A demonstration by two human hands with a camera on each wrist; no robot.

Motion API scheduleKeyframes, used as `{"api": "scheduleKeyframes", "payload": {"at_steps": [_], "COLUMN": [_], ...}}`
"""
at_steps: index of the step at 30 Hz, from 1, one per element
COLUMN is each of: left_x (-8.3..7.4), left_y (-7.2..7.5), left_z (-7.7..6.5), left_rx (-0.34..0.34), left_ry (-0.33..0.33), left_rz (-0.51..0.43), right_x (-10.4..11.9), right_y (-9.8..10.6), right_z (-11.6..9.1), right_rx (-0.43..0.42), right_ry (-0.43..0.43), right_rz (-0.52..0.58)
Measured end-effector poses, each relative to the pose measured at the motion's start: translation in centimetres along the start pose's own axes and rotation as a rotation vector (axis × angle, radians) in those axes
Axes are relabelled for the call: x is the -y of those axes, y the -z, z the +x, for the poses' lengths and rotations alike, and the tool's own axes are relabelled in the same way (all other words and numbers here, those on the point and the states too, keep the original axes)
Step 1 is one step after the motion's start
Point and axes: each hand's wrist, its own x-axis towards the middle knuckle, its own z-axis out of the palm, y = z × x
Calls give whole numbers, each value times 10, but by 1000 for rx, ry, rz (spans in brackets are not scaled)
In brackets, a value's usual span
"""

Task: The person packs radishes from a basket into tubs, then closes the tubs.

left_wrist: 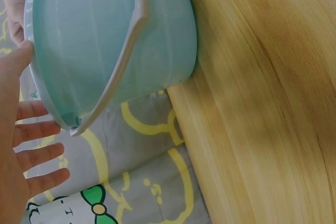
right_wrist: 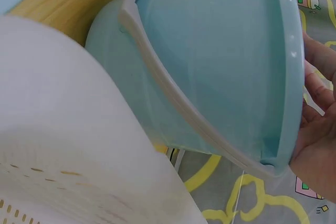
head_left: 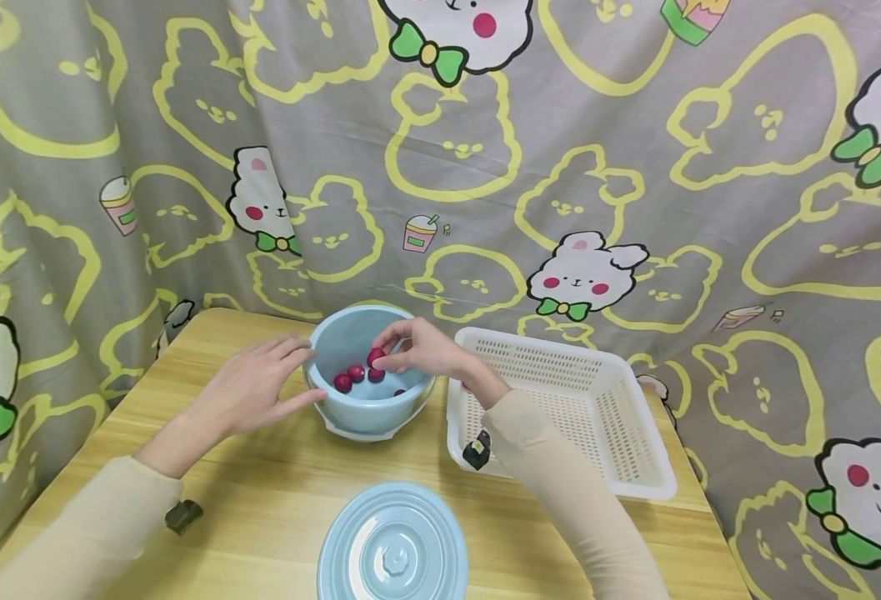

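Note:
A light blue bucket point(head_left: 368, 414) stands on the table with its pale handle point(left_wrist: 113, 82) hanging down. Several small dark-red round fruits point(head_left: 356, 373) lie inside on its bottom. My right hand point(head_left: 425, 350) reaches over the right side of the rim and pinches a red fruit point(head_left: 376, 357) between thumb and fingers, above the others. At the left side of the rim is my left hand point(head_left: 256, 385), fingers straight and spread, thumb right at the rim. In the right wrist view the bucket's wall hides the right fingertips and the fruit.
A white perforated basket point(head_left: 638, 417) stands to the right of the bucket, below the right forearm; a bit of red shows at its left edge. The round blue lid point(head_left: 395, 542) lies near the table's front. A patterned curtain point(head_left: 455, 225) hangs behind the wooden table point(head_left: 260, 508).

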Motion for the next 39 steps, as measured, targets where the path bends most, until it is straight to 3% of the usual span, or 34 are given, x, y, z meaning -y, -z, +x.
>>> {"api": "scheduleKeyframes", "payload": {"at_steps": [11,22,39], "left_x": [0,1,1], "left_y": [0,0,0], "left_z": [-1,1,-1], "left_rx": [-1,-7,-14], "left_ry": [2,-6,-3], "left_rz": [-2,1,-8], "right_x": [-2,-1,-2], "right_y": [-7,-4,19], "right_z": [7,4,-18], "right_rx": [13,12,-121], "right_ry": [-9,-13,65], "right_rz": [-63,-20,61]}}
